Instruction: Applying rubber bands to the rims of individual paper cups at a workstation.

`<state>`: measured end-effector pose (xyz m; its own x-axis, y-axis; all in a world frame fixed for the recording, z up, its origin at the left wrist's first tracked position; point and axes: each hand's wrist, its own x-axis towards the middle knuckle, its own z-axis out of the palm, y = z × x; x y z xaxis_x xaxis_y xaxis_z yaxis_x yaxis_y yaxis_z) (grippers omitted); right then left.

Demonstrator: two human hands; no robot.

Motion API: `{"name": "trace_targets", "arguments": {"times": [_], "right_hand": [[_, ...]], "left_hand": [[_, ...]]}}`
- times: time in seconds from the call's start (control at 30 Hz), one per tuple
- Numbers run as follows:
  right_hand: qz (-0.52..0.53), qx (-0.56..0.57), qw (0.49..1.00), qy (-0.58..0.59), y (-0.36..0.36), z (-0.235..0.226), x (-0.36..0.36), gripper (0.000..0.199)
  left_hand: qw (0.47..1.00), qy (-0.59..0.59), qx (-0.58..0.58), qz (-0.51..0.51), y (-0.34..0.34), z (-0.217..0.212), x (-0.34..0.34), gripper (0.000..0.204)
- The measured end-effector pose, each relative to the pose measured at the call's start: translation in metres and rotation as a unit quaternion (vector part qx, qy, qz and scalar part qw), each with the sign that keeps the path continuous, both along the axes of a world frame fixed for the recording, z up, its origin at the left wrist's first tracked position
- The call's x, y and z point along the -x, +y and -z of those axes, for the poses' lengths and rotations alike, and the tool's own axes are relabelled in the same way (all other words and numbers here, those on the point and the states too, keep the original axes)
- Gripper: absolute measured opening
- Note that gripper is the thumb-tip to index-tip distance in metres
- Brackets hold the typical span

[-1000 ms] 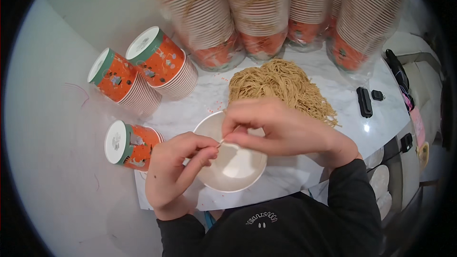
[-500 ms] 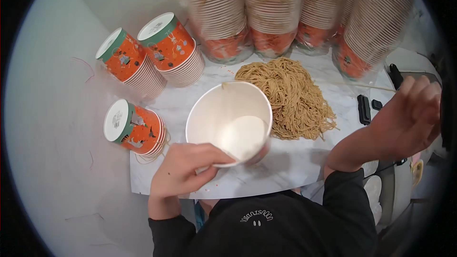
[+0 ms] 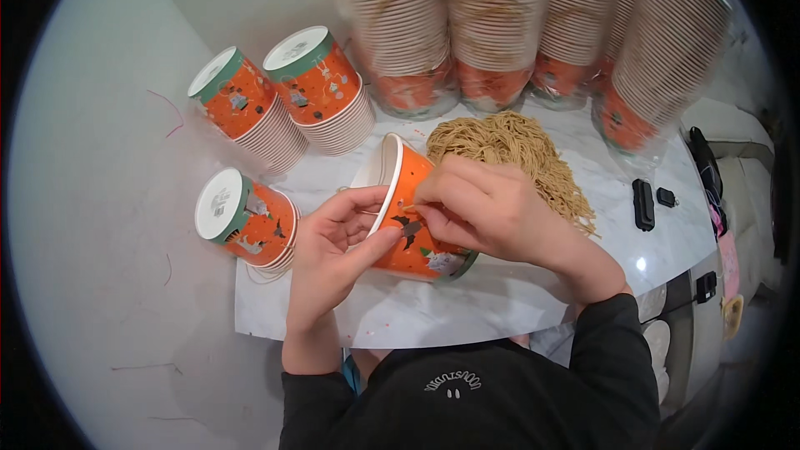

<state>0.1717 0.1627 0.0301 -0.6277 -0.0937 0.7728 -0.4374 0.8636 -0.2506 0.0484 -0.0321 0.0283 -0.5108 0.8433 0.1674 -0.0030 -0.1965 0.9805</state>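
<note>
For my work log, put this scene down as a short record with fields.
Left grip: on the rim of an orange paper cup
Right grip: pinching a tan strand at the cup's side
Cup pose: tilted, mouth toward the left
Strand pile: loose, on the white table
Left side: three short cup stacks, bases up
Back: tall cup stacks in clear plastic
Right side: two small black objects
</note>
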Motion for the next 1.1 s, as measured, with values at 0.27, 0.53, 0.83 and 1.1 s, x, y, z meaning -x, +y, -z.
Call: {"name": "trace_targets", "arguments": {"times": [0.27,0.53,0.83,1.1], "right_hand": [[0.019,-0.024,0.999,0.018,-0.004,0.009,0.009,0.022],[0.020,-0.032,0.999,0.005,-0.003,0.012,0.013,0.022],[0.002,-0.040,0.999,-0.019,-0.002,0.028,0.022,0.020],[-0.034,-0.034,0.995,-0.082,0.004,0.029,0.018,0.017]], "left_hand": [[0.999,-0.037,-0.006,-0.001,-0.002,0.010,0.004,0.044],[1.000,-0.019,0.007,-0.003,-0.002,0.015,0.007,0.040],[0.999,-0.044,0.027,0.016,0.002,0.027,0.026,0.024],[0.995,0.034,0.066,-0.066,0.007,0.034,0.018,0.013]]}}
